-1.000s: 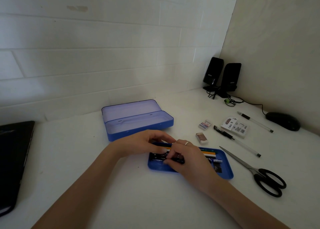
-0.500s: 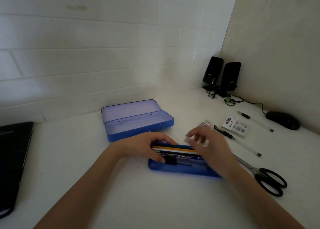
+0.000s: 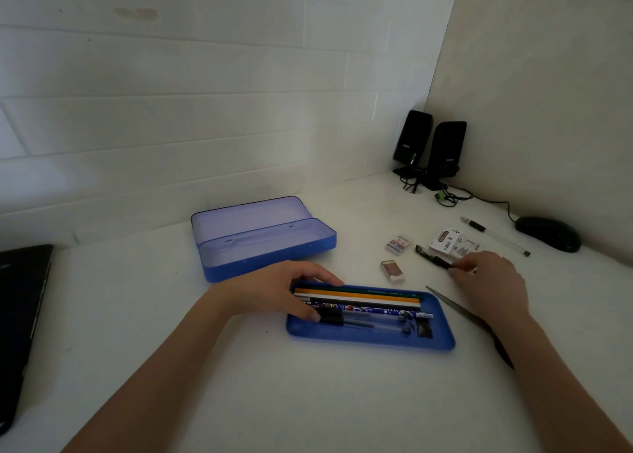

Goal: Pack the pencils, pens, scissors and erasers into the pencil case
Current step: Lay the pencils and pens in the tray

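Observation:
A blue inner tray [image 3: 442, 341] lies in front of me with several pencils [image 3: 363, 296] and pens [image 3: 366, 322] in it. My left hand [image 3: 291, 290] grips the tray's left end. My right hand [image 3: 489, 281] pinches a black-capped pen [image 3: 432, 258] lying on the desk right of the tray. The open blue pencil case [image 3: 263, 243] stands behind the tray with nothing in it. Two erasers [image 3: 393, 270] [image 3: 397, 244] and a white packet [image 3: 452, 242] lie to the right. Another pen [image 3: 496, 236] lies further back. The scissors' blades [image 3: 448, 303] show beneath my right forearm.
Two black speakers [image 3: 428, 147] with cables stand in the back right corner. A black mouse [image 3: 548, 233] sits by the right wall. A dark laptop [image 3: 20, 315] lies at the left edge. White walls bound the desk behind and to the right.
My right hand left the tray and moved right and back to the black-capped pen, which it now pinches. The left hand stayed on the tray's left end.

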The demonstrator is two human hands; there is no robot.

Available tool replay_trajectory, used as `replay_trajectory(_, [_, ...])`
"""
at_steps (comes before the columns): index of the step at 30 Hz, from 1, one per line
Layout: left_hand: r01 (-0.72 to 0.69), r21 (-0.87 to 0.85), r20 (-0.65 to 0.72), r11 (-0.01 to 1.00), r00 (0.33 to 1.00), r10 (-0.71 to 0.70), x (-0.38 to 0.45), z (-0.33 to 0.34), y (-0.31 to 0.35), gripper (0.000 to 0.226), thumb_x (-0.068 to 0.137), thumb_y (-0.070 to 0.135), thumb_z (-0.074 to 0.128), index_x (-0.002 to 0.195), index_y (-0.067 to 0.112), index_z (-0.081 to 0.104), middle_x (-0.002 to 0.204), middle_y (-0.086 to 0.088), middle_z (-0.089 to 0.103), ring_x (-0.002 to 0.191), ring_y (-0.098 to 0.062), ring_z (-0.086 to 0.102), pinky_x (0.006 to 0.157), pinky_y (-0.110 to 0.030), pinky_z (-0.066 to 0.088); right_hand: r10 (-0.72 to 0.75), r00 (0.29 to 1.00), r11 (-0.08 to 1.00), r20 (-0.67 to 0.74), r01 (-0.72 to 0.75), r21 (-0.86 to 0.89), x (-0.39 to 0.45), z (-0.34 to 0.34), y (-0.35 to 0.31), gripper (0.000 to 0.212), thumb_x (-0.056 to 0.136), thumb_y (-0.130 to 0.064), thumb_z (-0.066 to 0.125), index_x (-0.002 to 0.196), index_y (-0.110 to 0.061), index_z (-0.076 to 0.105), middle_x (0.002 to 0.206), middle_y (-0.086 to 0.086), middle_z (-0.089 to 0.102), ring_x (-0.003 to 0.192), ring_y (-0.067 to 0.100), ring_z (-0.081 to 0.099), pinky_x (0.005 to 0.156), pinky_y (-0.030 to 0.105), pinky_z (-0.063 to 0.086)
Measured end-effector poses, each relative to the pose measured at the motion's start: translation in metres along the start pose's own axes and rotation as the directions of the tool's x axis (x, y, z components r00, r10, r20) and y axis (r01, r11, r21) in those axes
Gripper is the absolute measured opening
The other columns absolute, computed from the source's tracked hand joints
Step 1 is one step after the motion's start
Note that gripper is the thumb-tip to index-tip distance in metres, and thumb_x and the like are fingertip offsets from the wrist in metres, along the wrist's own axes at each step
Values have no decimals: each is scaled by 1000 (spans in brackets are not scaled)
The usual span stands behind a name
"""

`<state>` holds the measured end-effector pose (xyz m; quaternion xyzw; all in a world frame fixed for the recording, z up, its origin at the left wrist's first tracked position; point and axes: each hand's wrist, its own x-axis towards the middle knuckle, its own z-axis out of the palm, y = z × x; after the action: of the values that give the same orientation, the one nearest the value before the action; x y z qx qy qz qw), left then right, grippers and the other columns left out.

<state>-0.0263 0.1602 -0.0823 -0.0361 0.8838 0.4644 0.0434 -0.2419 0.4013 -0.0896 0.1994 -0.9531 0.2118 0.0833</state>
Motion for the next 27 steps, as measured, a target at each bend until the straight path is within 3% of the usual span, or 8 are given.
replay_trajectory(4, [2,-1,2,1000,1000,-2,-1,0,1,51,76,16,76,119,36,58,117,12,61,105,-2,58,91,-16,49,-40,999,994,-21,42,104,-1,1,-3,18,88,-24,57,99,-16,69,104,7,67,87,18,56,77,34,48])
replay_trajectory(9, [5,7,-1,1000,1000,-5,-1,0,2,51,76,17,75,120,36,57,118,12,60,107,-4,58,94,-20,49,-265,964,897,-27,256,359,-15,-6,-25,11,93,-16,50,97,-18,59,91,9,66,80,21,58,64,23,42])
replay_trajectory(14, [9,-16,0,1000,1000,-9,-2,0,2,51,76,15,75,119,36,58,117,12,61,105,-3,59,92,-20,50,-482,870,763,103,360,537,-41,-17,-49,15,89,-19,55,87,-32,60,73,-13,64,63,8,55,55,15,43])
replay_trajectory(17, [13,-10,-8,1000,1000,-13,-3,0,4,50,76,15,76,116,39,58,114,15,60,101,2,58,85,-12,49,-575,797,731,184,400,553,-52,-21,-59,18,80,-19,68,76,-36,66,79,-24,65,70,5,57,60,11,44])
replay_trajectory(21, [13,-1,-5,1000,1000,-13,-2,-1,4,52,76,13,75,120,35,57,115,13,61,103,-2,59,89,-17,50,-635,726,703,264,401,587,-64,-18,-66,10,71,-23,77,71,-29,70,77,-11,68,71,8,62,59,13,46])
replay_trajectory(25, [12,-4,-6,1000,1000,-12,-2,0,5,53,75,13,75,120,33,57,116,12,62,104,-3,60,90,-19,51,-700,676,675,231,520,523,-73,-12,-72,11,69,-25,80,66,-26,69,71,-28,62,78,-2,59,64,6,42])
replay_trajectory(27, [10,-7,-6,1000,1000,-10,-2,-1,5,53,75,11,75,121,31,57,117,10,62,105,-3,60,91,-19,51,-718,669,658,190,565,498,-77,-8,-74,13,69,-25,80,67,-24,67,68,-27,60,77,-3,56,63,6,38])
